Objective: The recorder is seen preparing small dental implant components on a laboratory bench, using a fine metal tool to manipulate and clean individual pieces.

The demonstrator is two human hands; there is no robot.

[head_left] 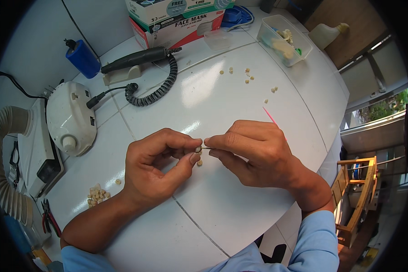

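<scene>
Currently, a small cream piece (198,149) is held over the tabletop (249,217), pinched between the thumb and index fingers of the left hand (156,163) and partly covered by them. Clock centred on this piece, 12 pointing away from the body. At 3 o'clock, a thin metal pin (206,148) is gripped by the fingers of the right hand (258,154), its end brought up to the piece; contact cannot be confirmed. At 2 o'clock, a pink rod (270,116) is seen behind that hand; whether it is joined to the pin cannot be told. At 6 o'clock, just beside, a loose piece (200,163) is noted. At 8 o'clock, a pile of cream pieces (98,195) is found, red-handled pliers (45,211) farther out. At 1 o'clock, scattered pieces (247,76) are spread. At 11 o'clock, a black handpiece (136,60) is laid on its rest (122,75).
</scene>
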